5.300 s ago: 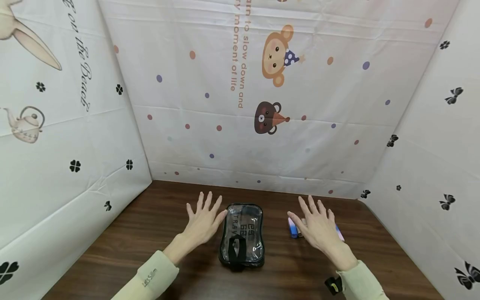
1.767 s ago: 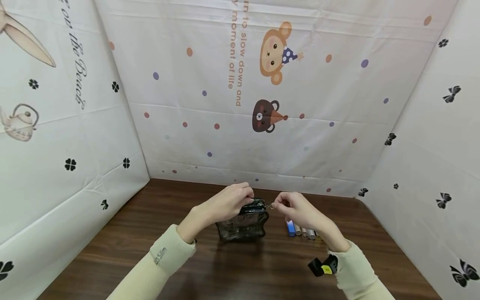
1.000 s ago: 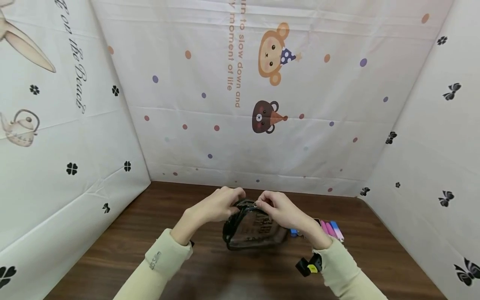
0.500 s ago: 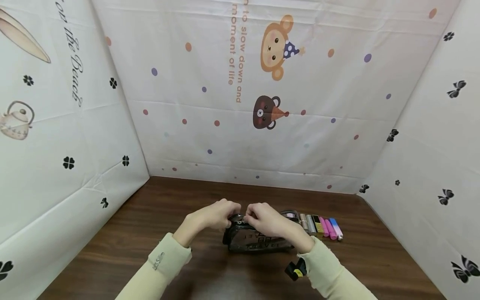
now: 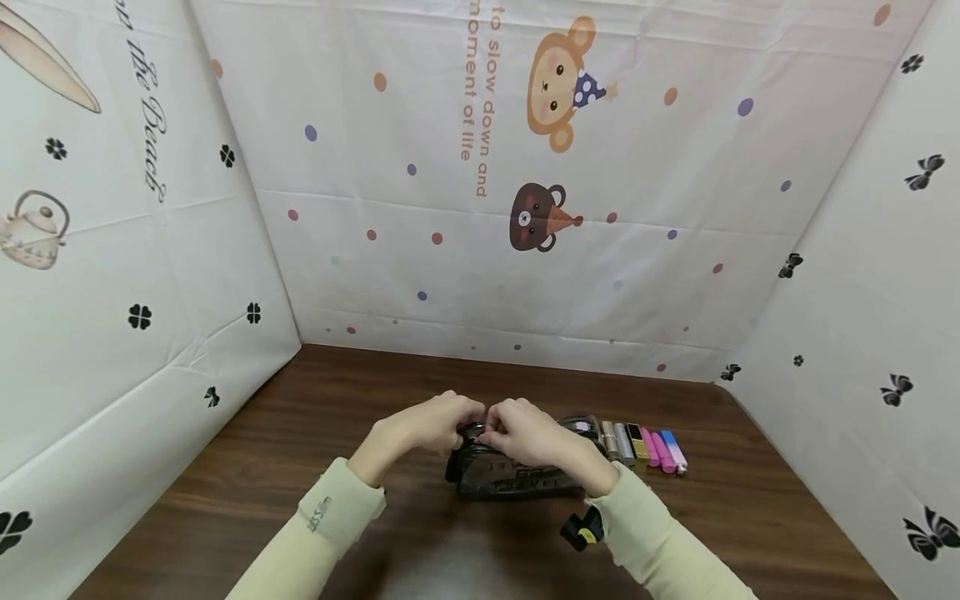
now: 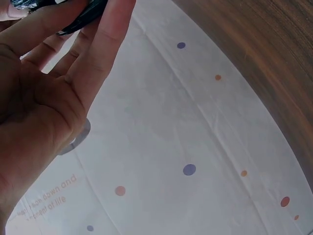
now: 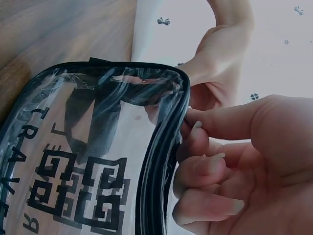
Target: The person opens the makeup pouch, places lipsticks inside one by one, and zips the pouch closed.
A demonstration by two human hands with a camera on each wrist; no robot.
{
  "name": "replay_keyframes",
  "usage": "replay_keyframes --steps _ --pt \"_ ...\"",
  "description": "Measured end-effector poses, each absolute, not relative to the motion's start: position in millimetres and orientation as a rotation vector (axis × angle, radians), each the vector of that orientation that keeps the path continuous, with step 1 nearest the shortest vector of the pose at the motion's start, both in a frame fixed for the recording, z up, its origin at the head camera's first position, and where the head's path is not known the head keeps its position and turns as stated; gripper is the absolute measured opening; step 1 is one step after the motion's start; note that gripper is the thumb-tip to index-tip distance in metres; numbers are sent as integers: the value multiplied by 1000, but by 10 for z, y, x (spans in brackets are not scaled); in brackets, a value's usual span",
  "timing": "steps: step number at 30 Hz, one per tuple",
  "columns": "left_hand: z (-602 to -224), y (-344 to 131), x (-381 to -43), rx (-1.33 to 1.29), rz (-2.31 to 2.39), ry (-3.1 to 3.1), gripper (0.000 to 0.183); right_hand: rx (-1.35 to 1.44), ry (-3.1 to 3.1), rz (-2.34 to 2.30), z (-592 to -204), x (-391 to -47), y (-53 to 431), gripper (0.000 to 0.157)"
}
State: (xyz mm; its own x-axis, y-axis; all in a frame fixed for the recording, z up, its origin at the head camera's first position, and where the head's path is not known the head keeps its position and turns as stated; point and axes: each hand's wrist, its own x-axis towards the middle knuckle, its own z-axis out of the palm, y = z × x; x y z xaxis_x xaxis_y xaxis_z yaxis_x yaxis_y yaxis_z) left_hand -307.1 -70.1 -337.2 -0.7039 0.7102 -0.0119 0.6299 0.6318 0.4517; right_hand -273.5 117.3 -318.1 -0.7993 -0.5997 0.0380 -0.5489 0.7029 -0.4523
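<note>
A clear travel pouch (image 5: 525,479) with black trim and black lettering stands on its long edge on the table, zip side up. My left hand (image 5: 431,425) grips its upper left corner, with the trim between thumb and fingers in the left wrist view. Right beside it, my right hand (image 5: 521,433) pinches at the zip near that same corner, its pull hidden behind the fingers. In the right wrist view the black zip edge (image 7: 161,156) runs along my curled fingers (image 7: 205,205). A black strap (image 7: 100,117) shows through the clear wall.
A row of small lipstick-like tubes (image 5: 651,450), pink, silver, beige, black-and-gold and blue-pink, lies right of the pouch on the dark wooden table (image 5: 360,371). White printed cloth walls (image 5: 450,275) close off the back and both sides.
At first both hands were spread above the table and the pouch lay flat. It was then raised and turned, and my right hand moved along the zip leftward to the left hand.
</note>
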Motion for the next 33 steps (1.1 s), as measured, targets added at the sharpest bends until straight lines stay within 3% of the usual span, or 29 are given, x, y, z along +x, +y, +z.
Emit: replay_keyframes --steps 15,33 --pt "-3393 -809 -3135 1174 578 2748 23 -763 2878 -594 -3139 -2734 1267 24" --pt "-3353 -863 -3123 1082 579 2807 23 -652 2966 -481 -3093 -2755 1358 29"
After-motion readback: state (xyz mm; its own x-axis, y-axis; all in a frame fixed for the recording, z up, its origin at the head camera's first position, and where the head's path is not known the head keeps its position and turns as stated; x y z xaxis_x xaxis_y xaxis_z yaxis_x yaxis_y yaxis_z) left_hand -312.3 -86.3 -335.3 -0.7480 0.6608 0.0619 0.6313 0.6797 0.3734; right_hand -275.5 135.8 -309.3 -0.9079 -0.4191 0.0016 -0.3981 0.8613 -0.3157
